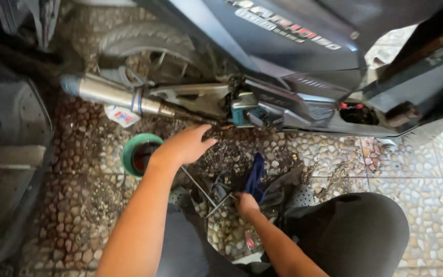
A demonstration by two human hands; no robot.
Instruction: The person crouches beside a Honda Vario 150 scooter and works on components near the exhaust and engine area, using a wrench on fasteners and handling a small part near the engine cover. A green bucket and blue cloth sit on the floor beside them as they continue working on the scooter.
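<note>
Left hand (185, 146), frame centre: fingers loosely spread, reaching under the scooter (283, 46) by the exhaust pipe (114, 95). Right hand (246, 204), lower centre: clenched on a thin metal tool (216, 204); likely stiff, light, oily, best gripped mid-shaft. Green oil pan (129, 149) left; blue rag (255, 177) beside.

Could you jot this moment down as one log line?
left hand: reaching under scooter | right hand: on metal tool | green bowl: nearby

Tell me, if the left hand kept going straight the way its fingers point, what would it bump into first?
Probably the motorbike's underside, near the teal part just past the fingertips of the left hand. Depth is hard to judge from above.
</note>
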